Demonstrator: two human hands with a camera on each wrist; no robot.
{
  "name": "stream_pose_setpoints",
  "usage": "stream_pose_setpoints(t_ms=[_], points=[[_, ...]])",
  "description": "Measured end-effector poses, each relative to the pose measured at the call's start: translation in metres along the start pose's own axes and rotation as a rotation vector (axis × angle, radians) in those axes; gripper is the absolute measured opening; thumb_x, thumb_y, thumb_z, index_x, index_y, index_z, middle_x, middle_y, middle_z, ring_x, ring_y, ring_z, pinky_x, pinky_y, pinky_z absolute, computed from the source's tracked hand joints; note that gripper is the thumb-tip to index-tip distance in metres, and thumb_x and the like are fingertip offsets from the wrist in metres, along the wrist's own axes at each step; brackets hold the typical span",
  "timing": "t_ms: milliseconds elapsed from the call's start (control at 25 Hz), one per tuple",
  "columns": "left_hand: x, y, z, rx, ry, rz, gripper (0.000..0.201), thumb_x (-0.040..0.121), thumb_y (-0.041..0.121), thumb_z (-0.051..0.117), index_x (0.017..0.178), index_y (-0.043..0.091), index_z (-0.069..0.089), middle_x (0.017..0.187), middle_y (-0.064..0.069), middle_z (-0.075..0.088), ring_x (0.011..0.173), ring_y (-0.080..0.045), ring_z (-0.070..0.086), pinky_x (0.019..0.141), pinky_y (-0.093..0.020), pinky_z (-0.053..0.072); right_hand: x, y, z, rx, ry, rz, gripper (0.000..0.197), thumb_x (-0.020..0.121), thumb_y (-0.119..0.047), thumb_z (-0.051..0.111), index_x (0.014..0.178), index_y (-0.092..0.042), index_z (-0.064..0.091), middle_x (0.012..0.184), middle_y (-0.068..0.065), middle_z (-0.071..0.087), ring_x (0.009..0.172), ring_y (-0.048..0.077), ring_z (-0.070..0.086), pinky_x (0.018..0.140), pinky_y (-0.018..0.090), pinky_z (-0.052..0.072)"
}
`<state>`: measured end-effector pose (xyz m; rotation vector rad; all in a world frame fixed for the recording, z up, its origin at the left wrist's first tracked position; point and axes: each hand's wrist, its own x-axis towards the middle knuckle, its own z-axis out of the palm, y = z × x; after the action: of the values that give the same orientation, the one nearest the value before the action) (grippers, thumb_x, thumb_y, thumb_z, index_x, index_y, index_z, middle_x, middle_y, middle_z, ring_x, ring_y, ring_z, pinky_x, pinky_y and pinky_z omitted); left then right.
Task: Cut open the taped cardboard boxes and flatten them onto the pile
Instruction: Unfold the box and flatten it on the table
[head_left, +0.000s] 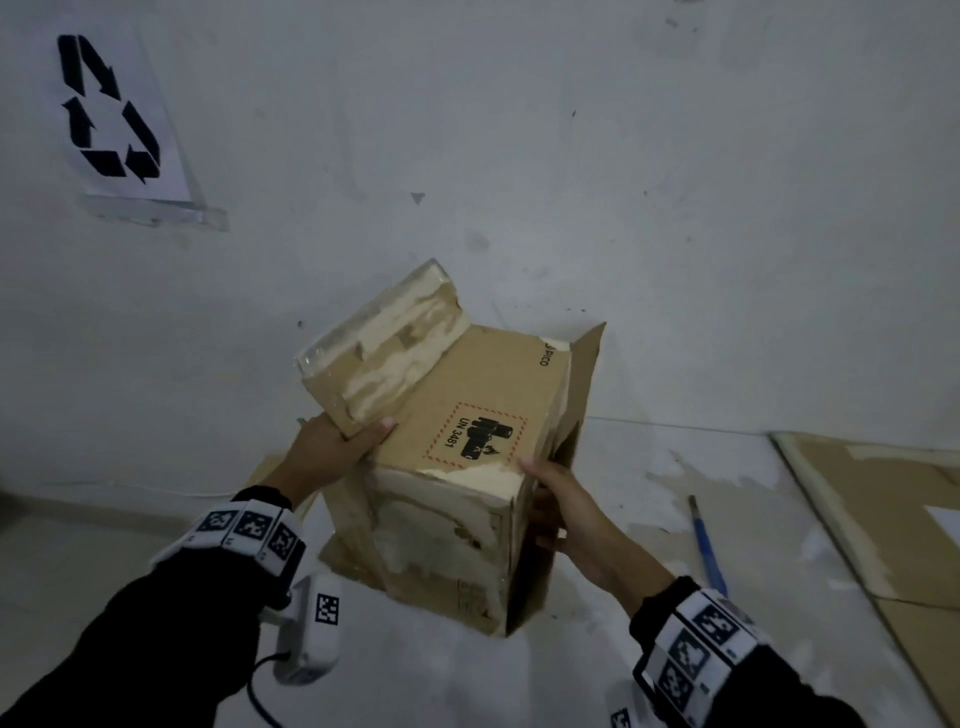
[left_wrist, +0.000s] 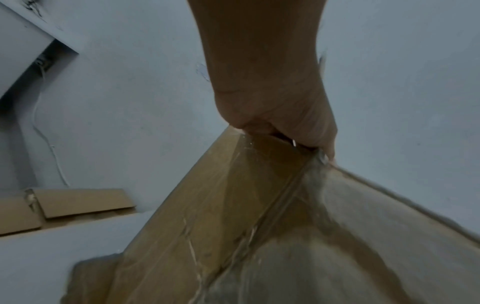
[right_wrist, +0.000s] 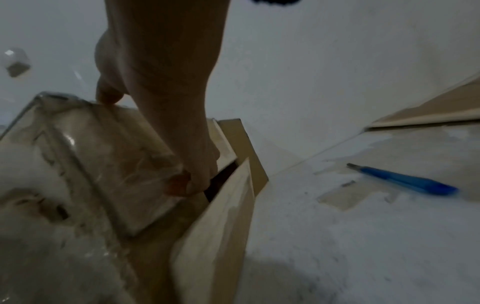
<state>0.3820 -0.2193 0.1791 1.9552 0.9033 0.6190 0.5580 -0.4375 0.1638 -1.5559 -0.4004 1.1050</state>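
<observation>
A brown cardboard box (head_left: 467, 415) with a UN 3481 label and torn tape stands on the floor, tilted, its end flaps loose. My left hand (head_left: 353, 444) grips its left top edge just under a taped flap (head_left: 384, 348), thumb on top. In the left wrist view, the left hand (left_wrist: 283, 131) curls over the box (left_wrist: 228, 205) rim. My right hand (head_left: 545, 493) holds the right near corner; in the right wrist view, its fingers (right_wrist: 182, 183) hook into the gap beside a side flap (right_wrist: 221, 226). The box's inside is hidden.
A blue utility knife (head_left: 709, 551) lies on the floor right of the box, also seen as the knife (right_wrist: 405, 181). Flattened cardboard (head_left: 883, 514) lies at the far right. More flat cardboard (left_wrist: 64, 205) lies to the left. A recycling sign (head_left: 111, 109) hangs on the wall.
</observation>
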Motion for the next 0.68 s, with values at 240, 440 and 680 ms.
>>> stream_pose_setpoints(t_ms=[240, 440, 680], points=[[-0.004, 0.014, 0.026, 0.040, 0.233, 0.051, 0.049, 0.090, 0.035, 0.061, 0.126, 0.003, 0.056, 0.123, -0.015, 0.062, 0.118, -0.029, 0.055, 0.094, -0.021, 0.032, 0.001, 0.009, -0.002, 0.249, 0.028, 0.156, 0.066, 0.075, -0.065, 0.061, 0.124, -0.022, 0.051, 0.121, 0.011, 0.057, 0.110, 0.029, 0.053, 0.079, 0.038, 0.048], [-0.002, 0.013, 0.027, 0.075, 0.272, 0.074, 0.047, 0.090, 0.032, 0.062, 0.121, -0.002, 0.058, 0.120, -0.020, 0.062, 0.114, -0.034, 0.057, 0.091, -0.024, 0.035, 0.000, 0.020, -0.017, 0.487, 0.392, -0.006, 0.037, 0.087, -0.032, 0.061, 0.114, -0.009, 0.055, 0.109, 0.014, 0.059, 0.091, 0.026, 0.061, 0.055, 0.030, 0.050], [-0.006, 0.021, 0.027, 0.080, 0.280, 0.073, 0.042, 0.091, 0.030, 0.061, 0.116, -0.003, 0.060, 0.115, -0.020, 0.064, 0.111, -0.034, 0.058, 0.085, -0.021, 0.034, -0.028, -0.030, -0.033, 0.854, 0.209, -0.406, 0.028, 0.089, -0.032, 0.049, 0.069, -0.013, 0.057, 0.062, 0.003, 0.056, 0.062, 0.019, 0.054, 0.067, 0.031, 0.043]])
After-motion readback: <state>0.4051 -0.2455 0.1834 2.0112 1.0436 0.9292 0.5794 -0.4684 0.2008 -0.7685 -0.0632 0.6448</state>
